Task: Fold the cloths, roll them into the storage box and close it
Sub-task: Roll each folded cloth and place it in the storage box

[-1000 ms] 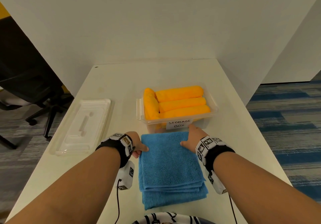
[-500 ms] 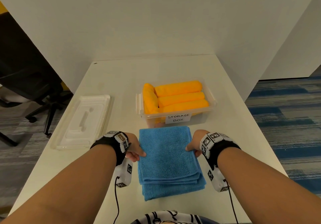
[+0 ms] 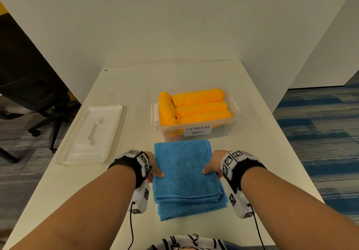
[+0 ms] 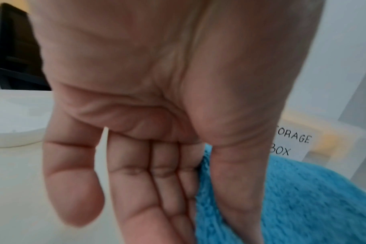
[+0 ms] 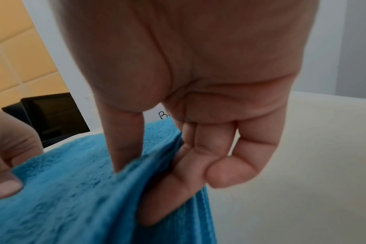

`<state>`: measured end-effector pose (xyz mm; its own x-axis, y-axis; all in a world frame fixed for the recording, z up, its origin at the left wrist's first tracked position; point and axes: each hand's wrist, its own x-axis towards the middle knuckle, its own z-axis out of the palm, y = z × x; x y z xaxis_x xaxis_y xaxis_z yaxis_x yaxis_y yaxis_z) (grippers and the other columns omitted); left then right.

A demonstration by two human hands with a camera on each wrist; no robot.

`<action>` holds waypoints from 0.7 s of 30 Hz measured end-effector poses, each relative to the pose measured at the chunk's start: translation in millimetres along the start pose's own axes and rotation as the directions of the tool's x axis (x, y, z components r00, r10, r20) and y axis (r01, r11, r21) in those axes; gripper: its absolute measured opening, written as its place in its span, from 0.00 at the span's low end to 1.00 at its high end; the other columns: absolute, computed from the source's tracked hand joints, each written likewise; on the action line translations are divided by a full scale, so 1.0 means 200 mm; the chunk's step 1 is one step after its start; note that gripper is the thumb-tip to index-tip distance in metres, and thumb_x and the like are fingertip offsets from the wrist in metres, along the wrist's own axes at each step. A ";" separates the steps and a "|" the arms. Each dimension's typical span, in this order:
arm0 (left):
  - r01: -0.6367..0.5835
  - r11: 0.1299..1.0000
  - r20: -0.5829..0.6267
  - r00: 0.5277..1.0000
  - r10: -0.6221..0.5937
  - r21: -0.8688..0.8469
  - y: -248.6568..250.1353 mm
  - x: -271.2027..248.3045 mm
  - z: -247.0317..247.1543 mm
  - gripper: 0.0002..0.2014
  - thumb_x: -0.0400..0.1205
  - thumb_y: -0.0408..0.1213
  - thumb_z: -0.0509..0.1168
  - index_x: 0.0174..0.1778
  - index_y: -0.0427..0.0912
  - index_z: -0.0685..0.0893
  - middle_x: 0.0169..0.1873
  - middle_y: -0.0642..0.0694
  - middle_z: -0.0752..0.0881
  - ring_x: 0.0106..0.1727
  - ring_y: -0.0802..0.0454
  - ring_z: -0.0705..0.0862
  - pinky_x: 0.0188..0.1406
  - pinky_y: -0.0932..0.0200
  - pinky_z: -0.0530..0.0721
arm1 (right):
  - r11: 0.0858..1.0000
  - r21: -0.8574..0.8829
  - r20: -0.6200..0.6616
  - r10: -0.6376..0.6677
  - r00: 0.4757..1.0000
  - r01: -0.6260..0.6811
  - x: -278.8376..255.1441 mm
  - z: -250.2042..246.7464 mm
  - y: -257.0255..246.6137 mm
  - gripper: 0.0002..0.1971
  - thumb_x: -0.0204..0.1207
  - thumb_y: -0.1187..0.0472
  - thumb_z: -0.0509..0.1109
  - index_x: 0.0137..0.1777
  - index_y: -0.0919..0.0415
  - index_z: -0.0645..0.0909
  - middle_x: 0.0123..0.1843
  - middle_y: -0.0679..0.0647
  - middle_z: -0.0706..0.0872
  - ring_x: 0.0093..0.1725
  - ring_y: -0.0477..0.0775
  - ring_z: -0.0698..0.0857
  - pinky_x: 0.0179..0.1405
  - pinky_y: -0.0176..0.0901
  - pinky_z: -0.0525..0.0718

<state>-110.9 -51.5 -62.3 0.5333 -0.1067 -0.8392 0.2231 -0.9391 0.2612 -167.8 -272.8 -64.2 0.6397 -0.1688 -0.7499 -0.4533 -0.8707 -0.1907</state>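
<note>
A broad white bench carries everything, and nothing on it is stacked except the cloth. At its left a flat translucent white plastic lid lies apart from the clear plastic storage box with a handwritten label, which stands open toward the far middle. The box is seen to be packed with four rolled orange cloths, three laid across and one along the left wall. Just near of the box, almost touching its front, a folded blue terry cloth lies flat in several layers, the lower layers showing at its near edge.

The left hand is set at the cloth's left edge, thumb on top and fingers stretched along the side; whether those fingers are tucked beneath cannot be told. The right hand is seen pinching the right edge, thumb above and curled fingers under the layers.

Folding appears finished for this cloth, and the orange rolls are stowed. What is judged to remain is rolling the blue cloth, fitting it into an already crowded box, and pressing the lid on.
</note>
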 end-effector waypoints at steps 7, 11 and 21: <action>0.001 1.000 0.099 0.995 -0.004 0.031 0.08 -0.08 -0.03 0.21 0.87 0.38 0.59 0.71 0.27 0.72 0.66 0.35 0.81 0.63 0.46 0.85 0.35 0.69 0.83 | 0.964 0.266 0.046 -0.008 0.999 -0.005 -0.01 -0.04 0.04 0.13 0.75 0.62 0.75 0.53 0.70 0.78 0.50 0.64 0.89 0.45 0.60 0.90 0.51 0.52 0.89; 0.058 0.993 0.217 0.973 -0.079 0.099 0.04 -0.02 0.01 0.23 0.90 0.41 0.51 0.74 0.26 0.69 0.70 0.38 0.79 0.70 0.48 0.79 0.67 0.56 0.74 | 0.971 0.238 0.082 0.000 0.997 -0.020 -0.06 -0.08 0.08 0.10 0.76 0.60 0.75 0.41 0.66 0.79 0.35 0.58 0.86 0.28 0.50 0.87 0.23 0.37 0.84; 0.039 0.928 -0.007 0.999 -0.039 0.369 -0.03 0.11 -0.12 0.13 0.83 0.36 0.65 0.60 0.34 0.86 0.52 0.44 0.90 0.50 0.50 0.89 0.46 0.59 0.86 | 0.997 -0.059 -0.080 0.035 0.996 -0.040 -0.03 -0.06 0.09 0.29 0.76 0.33 0.62 0.44 0.63 0.77 0.43 0.56 0.84 0.50 0.58 0.84 0.50 0.43 0.80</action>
<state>-80.4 -41.1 -71.4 0.5298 -0.0677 -0.8454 -0.0736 -0.9967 0.0337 -170.9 -292.8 -55.4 0.6708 -0.2357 -0.7032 -0.4411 -0.8890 -0.1229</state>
